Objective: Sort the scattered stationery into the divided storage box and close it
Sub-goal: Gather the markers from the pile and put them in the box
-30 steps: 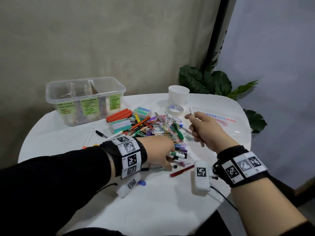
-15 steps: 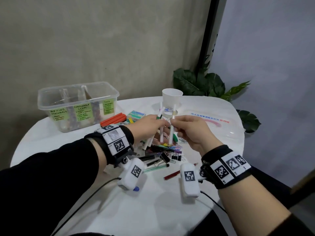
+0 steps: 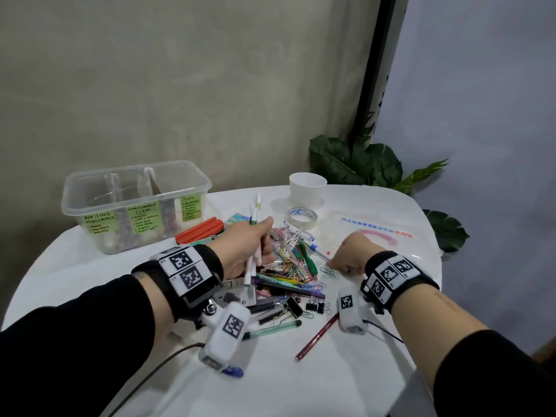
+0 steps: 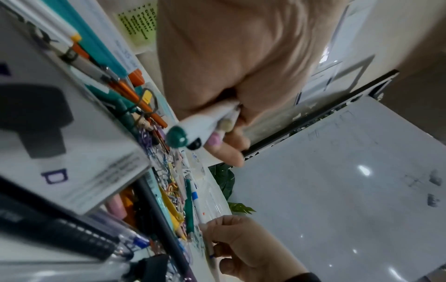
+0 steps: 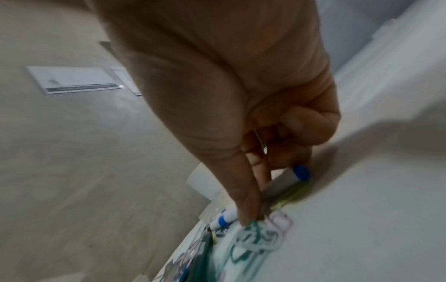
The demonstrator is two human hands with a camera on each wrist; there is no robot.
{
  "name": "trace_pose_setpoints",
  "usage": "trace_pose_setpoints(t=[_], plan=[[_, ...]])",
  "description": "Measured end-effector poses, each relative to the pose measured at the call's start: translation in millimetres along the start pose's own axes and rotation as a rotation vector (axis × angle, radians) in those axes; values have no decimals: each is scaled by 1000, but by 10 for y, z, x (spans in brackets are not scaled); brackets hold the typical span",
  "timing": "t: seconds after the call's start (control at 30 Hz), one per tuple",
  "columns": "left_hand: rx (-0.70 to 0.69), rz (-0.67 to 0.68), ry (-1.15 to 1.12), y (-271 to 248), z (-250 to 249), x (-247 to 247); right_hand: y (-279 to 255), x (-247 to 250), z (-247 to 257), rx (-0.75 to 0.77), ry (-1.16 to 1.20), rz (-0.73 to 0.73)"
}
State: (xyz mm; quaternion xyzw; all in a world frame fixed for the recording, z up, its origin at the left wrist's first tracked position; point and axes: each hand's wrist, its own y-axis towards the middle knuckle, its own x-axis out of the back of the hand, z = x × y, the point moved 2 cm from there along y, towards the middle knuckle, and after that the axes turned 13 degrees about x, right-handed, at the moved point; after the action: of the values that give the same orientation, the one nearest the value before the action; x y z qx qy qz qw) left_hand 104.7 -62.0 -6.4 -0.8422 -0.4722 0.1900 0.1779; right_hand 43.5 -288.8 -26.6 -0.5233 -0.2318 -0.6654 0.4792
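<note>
My left hand (image 3: 261,236) grips a bundle of white pens (image 3: 255,212) upright over the left side of the stationery pile (image 3: 288,269). The left wrist view shows the bundle's green and black ends (image 4: 183,139) sticking out of my fist (image 4: 231,137). My right hand (image 3: 346,263) is down on the table at the pile's right edge. Its fingers (image 5: 277,156) curl round a white pen with a blue end (image 5: 298,173), beside loose paper clips (image 5: 260,238). The clear divided box (image 3: 135,206) stands open at the back left, with green labels on its front.
The clear lid (image 3: 376,236) lies flat at the right. A white cup (image 3: 307,191) and a tape roll (image 3: 302,216) sit behind the pile. Orange markers (image 3: 200,230) lie by the box. Binder clips (image 3: 314,305) and a red pencil (image 3: 317,337) lie nearer me.
Half a second ago both hands met above the pile with the pens between them. Now the left hand alone holds the bundle, and the right hand has dropped to a pen on the table.
</note>
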Motion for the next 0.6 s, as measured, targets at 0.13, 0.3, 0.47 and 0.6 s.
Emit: trace_pose_setpoints(t=[0.13, 0.3, 0.47, 0.6], plan=[[70, -2, -33, 62, 16, -93, 27, -29, -32, 27, 94, 25], [63, -94, -10, 253, 24, -188, -51, 92, 203, 212, 407, 69], [57, -47, -14, 362, -15, -310, -188, 173, 605, 499, 717, 332], [-10, -195, -78, 432, -90, -215, 49, 251, 594, 407, 670, 142]])
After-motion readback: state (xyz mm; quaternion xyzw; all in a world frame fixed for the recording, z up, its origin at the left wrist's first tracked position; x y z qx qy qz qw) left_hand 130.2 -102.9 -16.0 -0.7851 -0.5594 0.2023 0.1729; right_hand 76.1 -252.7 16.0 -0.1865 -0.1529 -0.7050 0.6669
